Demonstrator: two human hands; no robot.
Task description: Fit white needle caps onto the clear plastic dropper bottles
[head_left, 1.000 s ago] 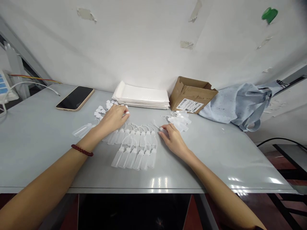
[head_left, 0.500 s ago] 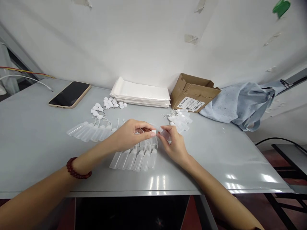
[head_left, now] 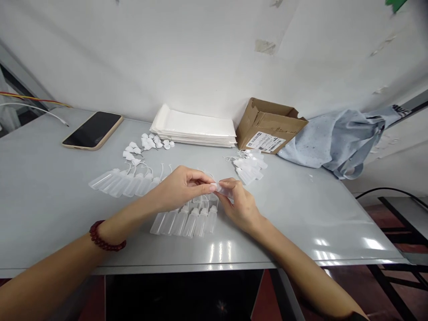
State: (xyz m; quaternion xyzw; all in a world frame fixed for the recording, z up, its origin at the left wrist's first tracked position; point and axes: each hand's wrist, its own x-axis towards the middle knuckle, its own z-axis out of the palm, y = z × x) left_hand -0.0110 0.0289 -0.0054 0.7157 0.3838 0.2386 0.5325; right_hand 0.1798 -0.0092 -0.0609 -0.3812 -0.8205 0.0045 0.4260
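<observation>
My left hand pinches a small white cap between thumb and fingertips. Against it, my right hand grips a small translucent bottle lying on its side, its neck end meeting the cap. Below my left hand, a row of translucent bottles with thin strings lies on the table. Another row of bottles fans out to the left, partly hidden by my left forearm. Several loose white caps lie behind that row. A small pile of bottles rests beyond my right hand.
A grey table stands against a white wall. At its back are a phone, a stack of white envelopes, an open cardboard box and a light blue cloth. A cable reaches the left edge.
My hands have come together, so the bottle in my right hand now meets the cap in my left. The view has shifted slightly.
</observation>
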